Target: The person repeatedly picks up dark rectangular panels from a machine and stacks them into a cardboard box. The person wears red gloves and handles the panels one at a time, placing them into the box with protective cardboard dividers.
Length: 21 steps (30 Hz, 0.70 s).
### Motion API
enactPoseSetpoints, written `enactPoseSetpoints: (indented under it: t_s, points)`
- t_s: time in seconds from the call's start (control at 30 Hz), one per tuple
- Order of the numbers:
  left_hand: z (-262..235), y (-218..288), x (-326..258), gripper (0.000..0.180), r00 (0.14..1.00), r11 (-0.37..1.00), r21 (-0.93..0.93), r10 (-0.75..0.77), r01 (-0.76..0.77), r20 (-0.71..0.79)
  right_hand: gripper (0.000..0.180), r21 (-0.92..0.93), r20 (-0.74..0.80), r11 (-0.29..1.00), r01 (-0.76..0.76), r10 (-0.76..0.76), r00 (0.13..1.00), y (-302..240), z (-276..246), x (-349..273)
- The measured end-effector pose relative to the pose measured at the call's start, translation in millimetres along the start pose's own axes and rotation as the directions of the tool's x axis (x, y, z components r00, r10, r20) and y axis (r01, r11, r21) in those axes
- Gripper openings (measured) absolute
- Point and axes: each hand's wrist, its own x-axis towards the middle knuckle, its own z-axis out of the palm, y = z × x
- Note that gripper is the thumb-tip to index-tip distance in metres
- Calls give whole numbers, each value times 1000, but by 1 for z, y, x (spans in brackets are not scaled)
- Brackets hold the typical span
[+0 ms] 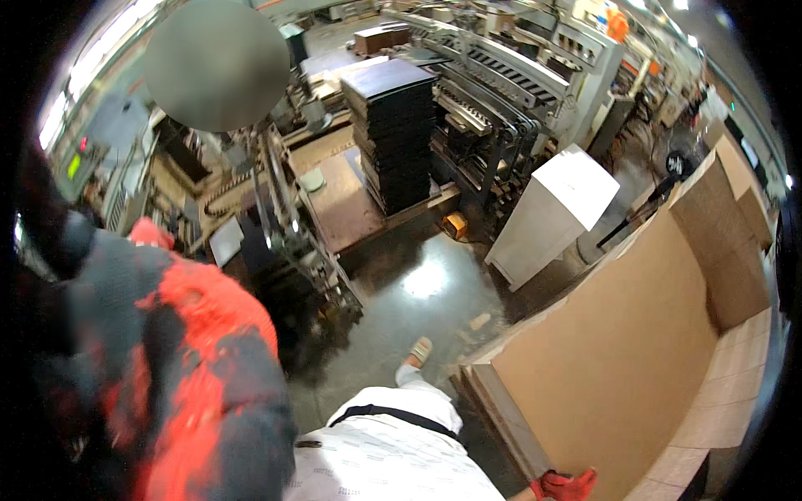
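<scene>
My left hand (205,367), in a dark grey glove with red patches, is raised very close at the left and fills much of that side. Its fingers are partly out of view and blurred, so what they hold, if anything, cannot be made out. Low at the right, my right hand (564,484) wears a red glove. Its fingers stretch rightward, apart, with nothing seen in them. It is nearest the front edge of a large brown cardboard box (618,342), whose broad flat panel fills the lower right; I cannot tell whether the hand touches it.
A tall stack of dark sheets (391,138) stands on a wooden platform (334,204) ahead. Machinery with rollers (493,71) lies behind it. A white cabinet (551,209) and a yellow foot pedal (455,224) stand on the shiny floor (393,309). A machine frame (292,217) runs along the left.
</scene>
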Motion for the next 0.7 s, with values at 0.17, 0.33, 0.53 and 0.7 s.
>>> enactPoseSetpoints:
  t_s: [0.17,0.33,0.53,0.7]
  points:
    - [207,60,-42,57,960,851,-523,102,51,260,50,-178,208,953,-243,278,938,-79,30,-70]
    - [312,70,-201,74,538,448,-428,-151,785,829,48,74,556,954,-291,202,806,-236,102,-112]
    - [406,-5,-273,83,438,692,-238,-125,681,890,47,381,843,825,-418,-125,523,-411,197,-116]
    - [536,-123,-304,92,456,846,67,-349,529,819,46,394,917,758,-520,-288,275,-518,258,-112]
